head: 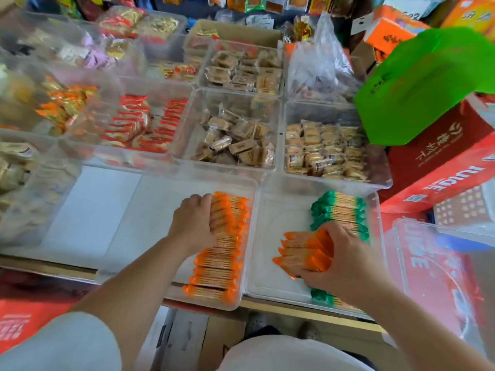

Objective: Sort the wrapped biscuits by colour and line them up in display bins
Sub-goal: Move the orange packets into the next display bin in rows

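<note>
Shop stock crowds the background: stacked red printed juice cartons (442, 167) on the right, a bright green carton (423, 87) above them, and rows of clear bins of wrapped snacks on a counter with a pale wooden edge (281, 307). Three of the bins just behind the front row show clearly. One holds red-wrapped packs (139, 124), one brown-wrapped packs (235, 140) and one pale yellow packs (324, 148).

Two clear plastic display bins stand side by side at the front. The left front bin (160, 210) holds one row of orange-wrapped biscuits (217, 266) along its right wall. About five packs show plainly below the hand, and the rest are too blurred to count. The right front bin (278, 215) holds one row of green-wrapped biscuits (340, 207) along its right wall. Roughly four packs show at the far end and at least one near the front rim.

The left hand (195, 218) lies at the far end of the orange row, its fingers curled over the packs there. The right hand (345, 258) clamps a bundle of about four orange-wrapped packs (300, 253) over the right front bin, beside the green row.
</note>
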`<act>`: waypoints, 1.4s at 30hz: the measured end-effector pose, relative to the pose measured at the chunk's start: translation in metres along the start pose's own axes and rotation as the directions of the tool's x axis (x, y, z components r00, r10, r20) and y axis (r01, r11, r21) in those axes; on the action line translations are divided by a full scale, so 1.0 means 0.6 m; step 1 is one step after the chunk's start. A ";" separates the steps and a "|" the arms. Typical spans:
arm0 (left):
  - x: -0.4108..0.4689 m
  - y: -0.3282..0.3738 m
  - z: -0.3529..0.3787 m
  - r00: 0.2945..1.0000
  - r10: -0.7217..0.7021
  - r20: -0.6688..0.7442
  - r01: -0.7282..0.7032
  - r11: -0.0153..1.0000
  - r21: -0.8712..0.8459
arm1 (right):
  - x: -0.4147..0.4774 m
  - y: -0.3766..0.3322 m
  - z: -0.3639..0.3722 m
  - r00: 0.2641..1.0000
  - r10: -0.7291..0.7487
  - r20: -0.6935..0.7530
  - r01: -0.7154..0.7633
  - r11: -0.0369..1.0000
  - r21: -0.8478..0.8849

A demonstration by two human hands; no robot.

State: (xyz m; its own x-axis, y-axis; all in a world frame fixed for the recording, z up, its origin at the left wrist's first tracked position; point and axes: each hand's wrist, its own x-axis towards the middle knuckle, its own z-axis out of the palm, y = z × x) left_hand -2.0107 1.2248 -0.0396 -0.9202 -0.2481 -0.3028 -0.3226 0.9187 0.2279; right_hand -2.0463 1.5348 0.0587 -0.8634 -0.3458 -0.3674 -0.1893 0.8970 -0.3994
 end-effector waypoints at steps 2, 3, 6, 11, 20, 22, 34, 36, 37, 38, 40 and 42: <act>0.004 -0.001 0.012 0.982 0.143 0.127 -0.156 0.983 0.100 | 0.002 -0.011 0.000 1.000 0.012 0.012 -0.012 1.000 -0.007; 0.003 -0.002 0.019 0.967 0.192 0.165 -0.215 0.967 0.137 | 0.002 -0.017 0.001 1.000 0.019 0.012 -0.019 1.000 -0.009; 0.001 -0.014 0.038 0.953 0.223 0.203 -0.259 0.951 0.171 | 0.006 -0.025 0.009 0.999 0.031 -0.005 -0.031 0.999 -0.004; 0.002 -0.034 0.049 0.952 0.144 0.269 -0.095 0.978 -0.187 | 0.021 -0.038 0.021 1.000 0.030 -0.003 -0.030 0.999 0.019; 0.006 -0.041 0.083 0.983 0.038 0.179 0.018 0.953 -0.303 | 0.115 -0.099 0.023 0.990 -0.138 -0.004 0.138 0.990 0.019; 0.009 -0.041 0.085 0.982 0.099 0.158 -0.047 0.951 -0.304 | 0.152 -0.122 0.031 0.985 -0.173 -0.022 0.173 0.984 0.031; -0.005 -0.052 0.119 0.993 -0.034 0.117 0.098 0.789 -0.606 | 0.293 -0.174 0.156 0.932 -0.361 -0.042 0.333 0.894 -0.300; -0.010 -0.052 0.121 0.993 -0.077 0.095 0.120 0.754 -0.646 | 0.293 -0.171 0.170 0.924 -0.380 -0.032 0.340 0.860 -0.381; -0.013 -0.051 0.119 0.991 -0.097 0.089 0.131 0.740 -0.660 | 0.290 -0.172 0.174 0.922 -0.386 -0.032 0.339 0.843 -0.417; -0.014 -0.049 0.119 0.990 -0.112 0.090 0.143 0.727 -0.672 | 0.287 -0.172 0.178 0.919 -0.392 -0.029 0.339 0.827 -0.449; -0.015 -0.044 0.118 0.988 -0.115 0.101 0.153 0.711 -0.687 | 0.281 -0.173 0.184 0.919 -0.395 -0.023 0.332 0.802 -0.496; -0.012 -0.039 0.118 0.989 -0.111 0.100 0.149 0.693 -0.706 | 0.278 -0.173 0.183 0.924 -0.381 -0.024 0.314 0.794 -0.520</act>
State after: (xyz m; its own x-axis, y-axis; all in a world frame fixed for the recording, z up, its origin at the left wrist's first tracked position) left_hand -1.9807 1.2268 -0.1080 -0.8519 -0.3169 -0.4170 -0.5171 0.3825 0.7657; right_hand -2.1192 1.3538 -0.0535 -0.7368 -0.6552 -0.1671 -0.6651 0.7467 0.0046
